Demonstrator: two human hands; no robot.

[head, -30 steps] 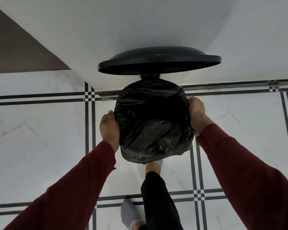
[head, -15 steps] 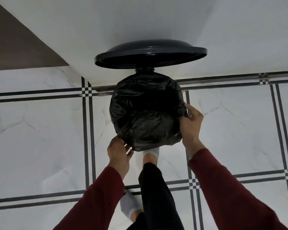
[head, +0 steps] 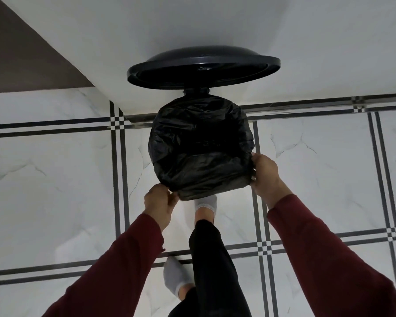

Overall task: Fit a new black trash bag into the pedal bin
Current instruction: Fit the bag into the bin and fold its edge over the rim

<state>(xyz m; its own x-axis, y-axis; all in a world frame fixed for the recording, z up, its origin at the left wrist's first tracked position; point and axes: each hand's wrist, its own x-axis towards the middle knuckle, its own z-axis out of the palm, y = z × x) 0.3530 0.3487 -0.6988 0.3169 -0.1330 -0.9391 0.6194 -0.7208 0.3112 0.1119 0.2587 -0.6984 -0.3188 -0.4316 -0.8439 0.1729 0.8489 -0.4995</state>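
White marble-look floor tiles (head: 44,179) crossed by paired black lines are filling most of the view, with a plain white wall (head: 192,26) rising behind and a brown surface (head: 16,53) cutting in at the upper left.

Much is sitting out of sight: the pedal bin (head: 213,195) is showing only a narrow strip of dark wall under the bag's folded edge, and its pedal is hiding beneath the bin, where a foot in a grey sock (head: 205,203) is reaching in. A second socked foot (head: 175,279) is standing further back, partly covered by a black trouser leg (head: 213,266).

The round black lid (head: 202,69) is standing raised at the back, glossy and shallowly domed. The black trash bag (head: 200,145) is lying stretched over the bin's mouth, thin, crinkled and shiny (its inside is too dark to read).

The left hand (head: 160,205) is sitting at the near-left lower edge of the bag, fingers curled and pinching the plastic. The right hand (head: 264,173) is gripping the bag's right side, fingers folded round the film. Both arms are wearing dark red sleeves (head: 325,255).
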